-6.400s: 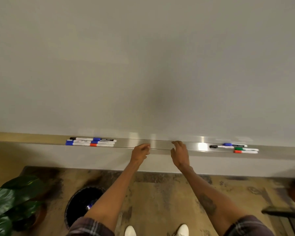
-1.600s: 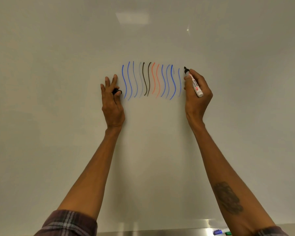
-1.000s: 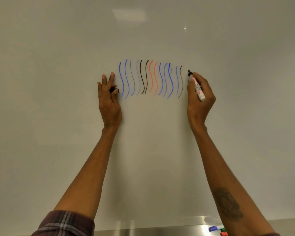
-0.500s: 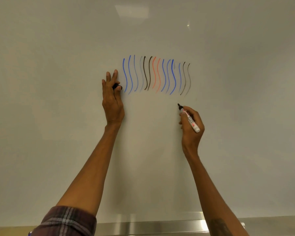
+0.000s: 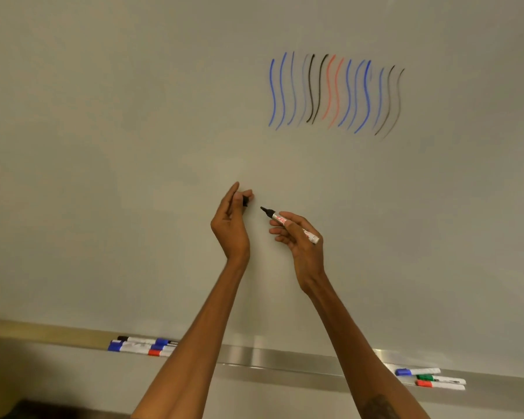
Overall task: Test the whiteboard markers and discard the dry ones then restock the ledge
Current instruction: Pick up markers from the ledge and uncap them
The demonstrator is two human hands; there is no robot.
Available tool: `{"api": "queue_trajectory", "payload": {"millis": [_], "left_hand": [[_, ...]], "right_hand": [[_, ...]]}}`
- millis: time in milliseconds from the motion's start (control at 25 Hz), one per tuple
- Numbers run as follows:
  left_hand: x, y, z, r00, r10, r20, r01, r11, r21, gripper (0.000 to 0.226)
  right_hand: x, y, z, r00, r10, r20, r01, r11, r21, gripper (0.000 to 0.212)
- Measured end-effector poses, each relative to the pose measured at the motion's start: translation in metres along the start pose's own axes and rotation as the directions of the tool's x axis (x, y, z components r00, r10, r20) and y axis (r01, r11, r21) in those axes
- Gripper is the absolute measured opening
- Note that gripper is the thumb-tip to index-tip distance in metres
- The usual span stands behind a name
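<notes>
While the marker point(image 5: 288, 224) is uncapped, the testing stage looks part done, not closed out.

Grip: right hand point(image 5: 301, 241) pinches the marker barrel between thumb and fingers, black tip pointing left. Left hand point(image 5: 230, 226) pinches the black cap point(image 5: 245, 201) at its fingertips. Tip and cap are near each other but apart. Whether the tip touches the whiteboard point(image 5: 103, 146) cannot be told.

Done, as far as shown: a row of wavy test strokes point(image 5: 336, 92) at upper right, in blue, black and red. Some are strong, several pale. The two at the far right are thin and greyish, so I judge that ink weak; if they are this marker's, it is a candidate for discard.

Left: recapping looks like the step in hand, then sorting. Two marker groups lie on the ledge point(image 5: 270, 358), a left group point(image 5: 139, 347) and a right group point(image 5: 430, 378). Which of these have been tested cannot be told. No bin and no fresh stock in view, so discarding and restocking are unconfirmed.

Room: bare board on all sides of the hands, with the strokes well above and to the right. The mid-ledge between the groups is bare metal where the forearms cross it. Each group lies just beside a forearm, along the near lip, so a careless lowering of an arm could roll one off.
</notes>
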State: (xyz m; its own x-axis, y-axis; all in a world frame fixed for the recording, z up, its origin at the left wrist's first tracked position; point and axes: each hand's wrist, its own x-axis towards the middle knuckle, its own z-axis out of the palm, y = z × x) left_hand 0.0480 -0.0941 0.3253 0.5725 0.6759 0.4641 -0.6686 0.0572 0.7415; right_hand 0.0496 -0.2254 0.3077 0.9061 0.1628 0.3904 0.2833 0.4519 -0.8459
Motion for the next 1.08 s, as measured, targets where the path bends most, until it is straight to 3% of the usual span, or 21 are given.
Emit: {"api": "queue_trajectory", "payload": {"millis": [160,520,880,1080], "left_hand": [[-0.011,-0.009,-0.021,0.99,-0.138,-0.031,0.136,0.99,-0.047,0.026],[-0.027,-0.022,-0.047,0.976,-0.217,0.017,0.217,0.976,0.005,0.027],[-0.03,-0.031,-0.073,0.966,-0.257,-0.018,0.256,0.966,-0.042,0.024],[-0.026,-0.04,-0.102,0.96,-0.279,0.007,0.279,0.96,-0.008,0.027]], "right_hand": [[-0.009,0.02,0.013,0.999,0.033,0.026,-0.033,0.999,-0.011,0.023],[-0.018,0.047,0.029,0.996,0.084,0.012,-0.083,0.993,-0.079,0.022],[-0.032,0.076,0.05,0.985,0.171,-0.027,-0.166,0.978,0.128,0.019],[-0.035,0.099,0.059,0.965,0.262,0.025,-0.261,0.943,0.207,0.034]]}}
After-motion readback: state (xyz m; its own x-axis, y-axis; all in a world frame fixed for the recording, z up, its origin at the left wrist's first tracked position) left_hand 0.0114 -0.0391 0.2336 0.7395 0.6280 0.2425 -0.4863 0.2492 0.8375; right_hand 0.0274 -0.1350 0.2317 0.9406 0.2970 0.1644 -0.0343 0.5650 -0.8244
